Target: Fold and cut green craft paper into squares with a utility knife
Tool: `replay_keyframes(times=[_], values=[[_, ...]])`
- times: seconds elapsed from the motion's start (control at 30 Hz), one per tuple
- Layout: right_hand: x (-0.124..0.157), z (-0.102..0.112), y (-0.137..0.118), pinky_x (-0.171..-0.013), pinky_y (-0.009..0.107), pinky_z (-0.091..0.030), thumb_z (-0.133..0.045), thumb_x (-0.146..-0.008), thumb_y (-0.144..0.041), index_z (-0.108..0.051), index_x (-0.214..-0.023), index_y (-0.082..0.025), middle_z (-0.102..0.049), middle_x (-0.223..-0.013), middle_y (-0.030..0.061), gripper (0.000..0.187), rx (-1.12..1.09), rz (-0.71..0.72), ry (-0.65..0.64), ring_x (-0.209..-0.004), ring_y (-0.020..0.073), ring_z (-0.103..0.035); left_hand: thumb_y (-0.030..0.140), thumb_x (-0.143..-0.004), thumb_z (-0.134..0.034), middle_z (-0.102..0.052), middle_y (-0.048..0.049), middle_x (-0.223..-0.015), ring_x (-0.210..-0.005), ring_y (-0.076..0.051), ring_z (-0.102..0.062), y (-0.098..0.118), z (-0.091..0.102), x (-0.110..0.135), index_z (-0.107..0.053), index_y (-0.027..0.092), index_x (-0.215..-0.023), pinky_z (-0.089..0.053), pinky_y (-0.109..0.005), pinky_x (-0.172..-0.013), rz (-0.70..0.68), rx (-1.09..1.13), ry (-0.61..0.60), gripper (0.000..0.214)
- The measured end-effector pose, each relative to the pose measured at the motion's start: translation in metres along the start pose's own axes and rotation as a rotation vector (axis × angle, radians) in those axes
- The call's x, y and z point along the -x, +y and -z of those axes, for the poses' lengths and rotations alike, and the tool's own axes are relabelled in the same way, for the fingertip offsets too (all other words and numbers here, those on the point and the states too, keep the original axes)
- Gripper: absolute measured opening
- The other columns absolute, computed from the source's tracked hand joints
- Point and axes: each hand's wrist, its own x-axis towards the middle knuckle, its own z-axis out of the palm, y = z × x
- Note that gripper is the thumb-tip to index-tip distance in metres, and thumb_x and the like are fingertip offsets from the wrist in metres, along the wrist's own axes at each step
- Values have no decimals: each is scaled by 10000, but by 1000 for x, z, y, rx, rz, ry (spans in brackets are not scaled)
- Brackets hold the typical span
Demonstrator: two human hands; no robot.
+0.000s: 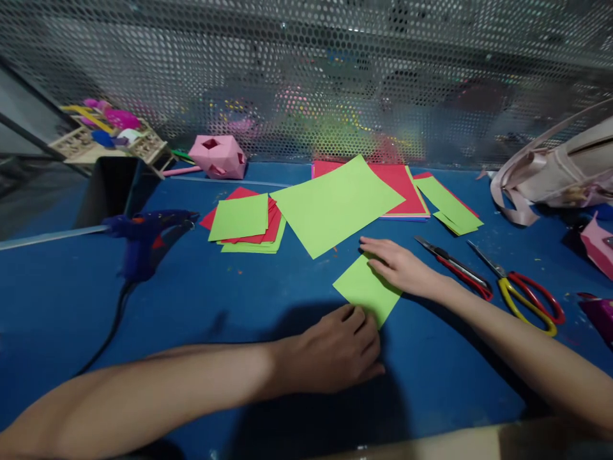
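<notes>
A small light-green paper square (366, 284) lies turned cornerwise on the blue table in front of me. My left hand (338, 348) is at its near edge, fingers curled onto the paper and covering part of it. On the far right side of the square, my right hand (400, 267) lies with its fingers stretched out and fairly flat, pressing on the paper. Just beyond is a larger green sheet (335, 207), partly over a pile of red and other coloured sheets (407, 191). Left of it sits a stack of green and red squares (242, 218).
Right of my right hand lie a utility knife (457, 268) and red-and-yellow handled scissors (527, 297). Green paper strips (450, 204) lie behind them. A blue glue gun (143, 239) with a cord stands left. At the back are a pink paper shape (219, 156) and a perforated metal panel (287, 76).
</notes>
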Motion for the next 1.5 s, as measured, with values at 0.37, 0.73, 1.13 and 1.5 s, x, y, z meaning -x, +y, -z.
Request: replay_keyframes(times=[0.37,0.73,1.13,1.5], values=[[-19,17,2,-518,269,-513,-629,-699,-110,-634,-1081,-135,-672,-750,8,383,-472,-344,27,-573,127,-579,237,-947,-472,-542,-39,-729,-708,-189,-526,-20,6,-5,-544,162,-745,-472,-330,-662,134,8,47,227],[17,-7,-12,-664,389,-649,-610,-793,-196,-484,-957,-218,-530,-685,-40,208,-875,-531,343,-624,134,-625,274,-897,-546,-601,-130,-1018,-994,-257,-568,-45,11,-7,-563,135,-944,-461,-439,-960,227,-29,-45,148],[50,-4,-30,-888,445,-465,-593,-865,-266,-633,-1036,-197,-644,-1150,117,189,2,21,329,-1087,271,-563,75,-941,-395,-608,-49,-859,-833,-177,-600,-49,-4,6,-544,134,-936,-501,-280,-784,140,-104,-71,160],[51,-20,-19,-739,328,-392,-417,-964,-85,-667,-874,-157,-690,-832,62,275,586,338,236,-772,181,-557,123,-994,-358,-660,-105,-1012,-1029,-210,-611,-48,-10,10,-541,79,-1098,-465,-307,-938,79,-144,15,214]])
